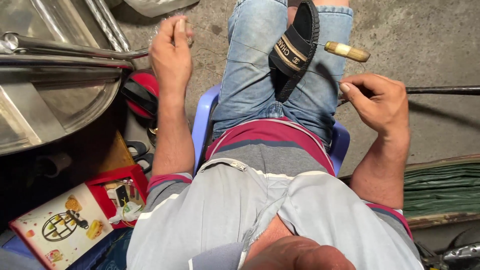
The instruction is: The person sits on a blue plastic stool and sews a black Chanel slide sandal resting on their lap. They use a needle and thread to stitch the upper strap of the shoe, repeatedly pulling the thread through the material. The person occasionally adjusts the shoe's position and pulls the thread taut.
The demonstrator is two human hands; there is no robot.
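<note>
Here, both hands are closed: left hand [171, 52] and right hand [376, 101] each pinch thin thread [250, 48] running to the black sandal [296, 47].

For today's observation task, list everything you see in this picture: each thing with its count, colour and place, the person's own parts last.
Sandal: one, black, gripped between the knees.
Awl: one, pale wooden handle, right of the sandal.
Thread: thin, pale, running from the left hand toward the sandal.
Stool: one, blue plastic, under the person.
Box: one, red and white, lower left.
Metal frame: silver, upper left.
Left hand: raised, pinching thread.
Right hand: closed, beside the knee.
</note>
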